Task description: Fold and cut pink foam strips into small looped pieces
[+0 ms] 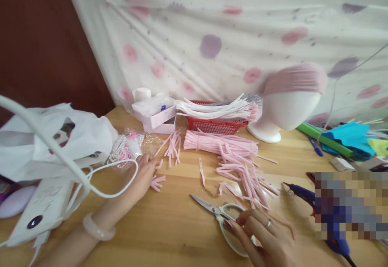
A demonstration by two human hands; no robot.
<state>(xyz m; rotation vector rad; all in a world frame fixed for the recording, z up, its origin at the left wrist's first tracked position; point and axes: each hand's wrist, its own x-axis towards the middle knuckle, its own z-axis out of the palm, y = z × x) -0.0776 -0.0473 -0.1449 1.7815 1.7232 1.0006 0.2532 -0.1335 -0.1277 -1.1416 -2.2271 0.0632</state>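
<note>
My right hand (pixel 260 234), with a ring on it, is at the handles of the scissors (pixel 216 210), its fingers closed around one loop. The blades point to the upper left, nearly together. My left hand (pixel 147 172), a pale bangle on its wrist, reaches in at centre left with its fingers closed at a short bent pink stem (pixel 159 164); the fingertips are partly hidden. Just below lie short pink pieces (pixel 157 183). Above are more short pink stems (pixel 173 147). A bundle of long pink stems (pixel 221 143) and loose bent ones (pixel 245 174) lie beyond the scissors.
A red basket (pixel 212 126) holds white stems. Beside it stand a white foam head (pixel 287 107) and small boxes (pixel 159 120). A blue glue gun (pixel 303 194) lies on the right. White cables (pixel 112 196) cross above my left forearm, near beads (pixel 124 149) and a white bag (pixel 91 133).
</note>
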